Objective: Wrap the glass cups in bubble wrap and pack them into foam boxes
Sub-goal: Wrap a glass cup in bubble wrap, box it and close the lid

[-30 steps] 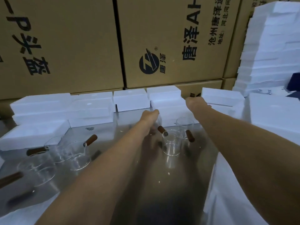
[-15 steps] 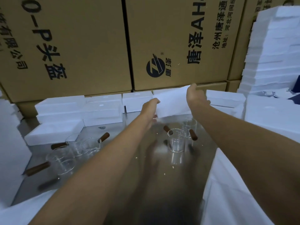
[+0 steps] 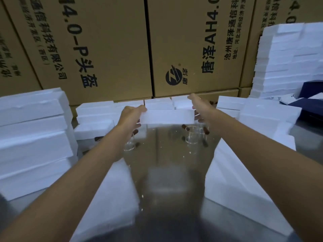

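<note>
Steel table (image 3: 167, 172), glass cups (image 3: 193, 136) half-hidden behind hand-held foam box (image 3: 167, 116).

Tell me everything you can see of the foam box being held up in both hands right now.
The foam box is a white, rectangular block that looks like expanded polystyrene, matte and plain, with no seam or lid line that I can make out. It is held level above the shiny metal table, long side toward the camera. The left hand grips its left end and the right hand grips its right end. It touches nothing else. Glass cups stand on the table just below it.
</note>
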Tool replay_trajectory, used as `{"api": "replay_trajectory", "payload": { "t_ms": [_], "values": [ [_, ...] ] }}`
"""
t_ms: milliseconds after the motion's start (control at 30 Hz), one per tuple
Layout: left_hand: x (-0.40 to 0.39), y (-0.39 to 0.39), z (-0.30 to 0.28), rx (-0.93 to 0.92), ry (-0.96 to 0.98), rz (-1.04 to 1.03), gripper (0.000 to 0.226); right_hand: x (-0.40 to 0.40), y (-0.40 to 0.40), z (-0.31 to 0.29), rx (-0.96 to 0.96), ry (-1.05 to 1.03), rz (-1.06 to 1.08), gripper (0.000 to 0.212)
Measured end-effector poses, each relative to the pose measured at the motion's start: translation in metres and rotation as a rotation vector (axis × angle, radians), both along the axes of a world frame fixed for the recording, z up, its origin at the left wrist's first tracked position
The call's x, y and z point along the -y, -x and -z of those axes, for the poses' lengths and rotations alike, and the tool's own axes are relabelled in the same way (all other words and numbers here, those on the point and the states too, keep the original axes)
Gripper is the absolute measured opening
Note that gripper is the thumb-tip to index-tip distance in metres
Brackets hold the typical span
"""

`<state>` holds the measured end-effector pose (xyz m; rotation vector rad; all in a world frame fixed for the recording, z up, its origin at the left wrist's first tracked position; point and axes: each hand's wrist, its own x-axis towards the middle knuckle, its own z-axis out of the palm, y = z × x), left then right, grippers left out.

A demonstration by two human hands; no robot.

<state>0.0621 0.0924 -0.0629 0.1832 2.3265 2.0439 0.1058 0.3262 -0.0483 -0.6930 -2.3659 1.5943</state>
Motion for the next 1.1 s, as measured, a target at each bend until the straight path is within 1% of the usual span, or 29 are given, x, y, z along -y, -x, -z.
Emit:
{"api": "replay_trajectory", "payload": {
  "t_ms": [67,100,200,300,333,400,467,567,667,733,833,867,900,1033,1100],
  "values": [
    [0.022,-0.022,0.014,0.027,0.024,0.014,0.027,0.006,-0.020,0.006,0.069,-0.021,-0.120,0.053],
    [0.030,-0.033,0.021,0.043,0.042,0.006,0.028,0.009,-0.029,0.009,0.111,-0.066,-0.170,0.046],
    [0.045,-0.060,0.044,0.033,0.212,0.001,0.036,0.020,-0.050,0.024,0.253,-0.257,-0.309,0.032],
    [0.055,-0.080,0.070,0.025,0.350,0.094,0.049,0.032,-0.063,0.045,0.379,-0.472,-0.416,0.031],
    [0.056,-0.084,0.079,0.005,0.404,0.116,0.050,0.036,-0.065,0.051,0.424,-0.527,-0.448,0.032],
    [0.055,-0.090,0.094,-0.067,0.527,0.150,0.041,0.041,-0.066,0.059,0.472,-0.608,-0.470,0.032],
    [0.053,-0.091,0.104,-0.167,0.573,0.151,0.028,0.041,-0.062,0.060,0.453,-0.660,-0.440,0.030],
    [0.057,-0.084,0.105,-0.288,0.496,0.058,0.010,0.036,-0.049,0.051,0.390,-0.767,-0.307,0.022],
    [0.068,-0.074,0.106,-0.398,0.485,-0.096,0.010,0.020,-0.030,0.049,0.322,-0.833,-0.181,0.013],
    [0.072,-0.071,0.113,-0.406,0.503,-0.160,0.009,0.008,-0.017,0.053,0.290,-0.812,-0.149,0.021],
    [0.071,-0.069,0.122,-0.407,0.563,-0.157,0.013,-0.006,0.001,0.061,0.364,-0.899,-0.216,0.032],
    [0.071,-0.068,0.122,-0.415,0.581,-0.151,0.013,-0.007,0.006,0.064,0.380,-0.930,-0.241,0.034],
    [0.071,-0.068,0.122,-0.425,0.591,-0.149,0.014,-0.007,0.009,0.066,0.375,-0.916,-0.252,0.033],
    [0.076,-0.067,0.121,-0.462,0.627,-0.132,0.014,0.003,0.020,0.074,0.231,-0.832,-0.320,0.021],
    [0.078,-0.068,0.121,-0.463,0.625,-0.134,0.014,0.014,0.024,0.073,0.171,-0.774,-0.367,0.029]
  ]
}}
